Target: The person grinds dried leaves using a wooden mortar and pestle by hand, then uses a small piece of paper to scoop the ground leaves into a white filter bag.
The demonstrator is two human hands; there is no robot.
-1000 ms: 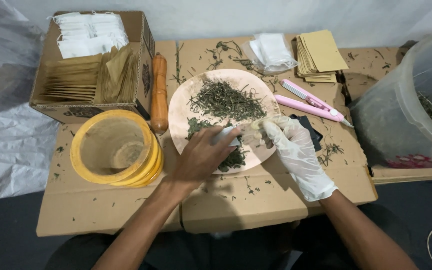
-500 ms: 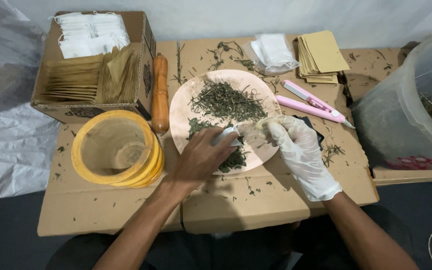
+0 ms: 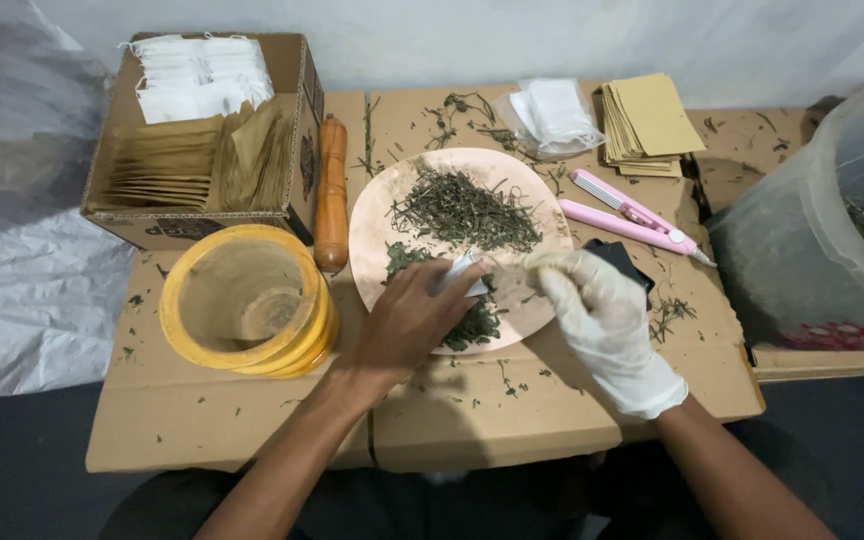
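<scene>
A round pale plate (image 3: 382,215) lies on the cardboard surface with a heap of dried green herb (image 3: 467,208) on it. My bare left hand (image 3: 407,322) rests over the plate's near edge and holds a small white sachet (image 3: 464,270). My right hand (image 3: 597,315), in a white glove, is closed beside the sachet, its fingertips pinched at the sachet's opening over more herb. Whether the fingertips hold herb is hidden.
A yellow round container (image 3: 247,300) stands left of the plate, a wooden pestle (image 3: 331,190) behind it. The cardboard box (image 3: 202,130) at back left holds brown and white sachets. Pink sealer tool (image 3: 632,212), brown envelopes (image 3: 650,122), clear bag (image 3: 552,115), plastic bucket (image 3: 832,220) at right.
Both hands stay over the plate's near edge; my gloved right hand has shifted slightly right and closed at the sachet. Nothing else moved.
</scene>
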